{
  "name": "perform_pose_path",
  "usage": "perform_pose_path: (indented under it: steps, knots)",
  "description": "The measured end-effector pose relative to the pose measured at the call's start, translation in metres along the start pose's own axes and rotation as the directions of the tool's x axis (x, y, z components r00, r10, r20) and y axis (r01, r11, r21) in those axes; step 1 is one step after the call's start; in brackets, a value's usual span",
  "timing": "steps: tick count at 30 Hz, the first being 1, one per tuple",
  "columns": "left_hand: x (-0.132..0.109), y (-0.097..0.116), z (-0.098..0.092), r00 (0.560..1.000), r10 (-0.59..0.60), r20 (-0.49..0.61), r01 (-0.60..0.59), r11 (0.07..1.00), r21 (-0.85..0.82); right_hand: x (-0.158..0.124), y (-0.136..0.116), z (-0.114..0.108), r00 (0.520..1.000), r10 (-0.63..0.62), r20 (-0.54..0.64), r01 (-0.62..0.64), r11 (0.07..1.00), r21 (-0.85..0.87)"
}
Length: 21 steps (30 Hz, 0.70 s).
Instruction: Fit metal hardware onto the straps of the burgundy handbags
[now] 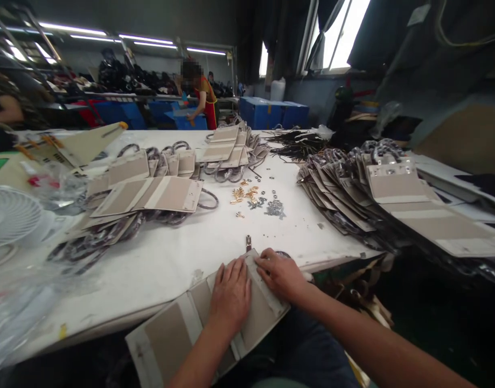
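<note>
A beige bag panel with pale cross strips lies across my lap and the table's front edge. My left hand rests flat on it, fingers stretched forward. At the panel's far right edge my right hand is closed, fingertips pinched together against the surface; whatever is between them is hidden. A small metal clasp piece sticks out past the panel's far corner. Part of a dark wrapped handle shows behind my right hand. Further off lie gold metal fittings and small grey metal plates.
Stacked bag panels with plastic-wrapped handles lie at left, back middle and right. Dark cords lie at the back. A white fan and clear plastic are at left. One person stands beyond the table.
</note>
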<state>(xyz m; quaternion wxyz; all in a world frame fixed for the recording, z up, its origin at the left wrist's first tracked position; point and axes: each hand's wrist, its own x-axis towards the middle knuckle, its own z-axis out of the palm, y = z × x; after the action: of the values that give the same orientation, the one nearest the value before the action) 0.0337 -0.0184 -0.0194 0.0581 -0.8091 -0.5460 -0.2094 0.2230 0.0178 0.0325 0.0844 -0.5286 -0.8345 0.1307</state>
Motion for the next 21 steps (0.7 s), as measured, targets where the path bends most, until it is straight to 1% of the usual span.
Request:
perform_pose_path:
  steps: [4, 6, 15, 21]
  knots:
    - [0.004, -0.004, -0.001, 0.999, -0.015, 0.037, 0.017, 0.999, -0.033, 0.001, 0.003, 0.003, 1.0, -0.011, -0.004, 0.011, 1.0, -0.004]
    - [0.005, -0.006, -0.001, 0.999, -0.008, 0.039, 0.009, 0.999, -0.034, 0.002, 0.003, 0.003, 1.0, -0.005, -0.014, 0.005, 1.0, 0.003]
    - [0.003, -0.016, 0.005, 0.993, 0.067, -0.094, -0.063, 0.997, 0.042, 0.007, 0.001, 0.006, 0.999, 0.045, -0.013, -0.044, 0.997, 0.068]
    - [0.003, -0.021, 0.01, 0.986, 0.111, -0.121, -0.097, 0.989, 0.115, 0.01, 0.003, 0.009, 0.999, 0.05, 0.005, -0.05, 0.994, 0.099]
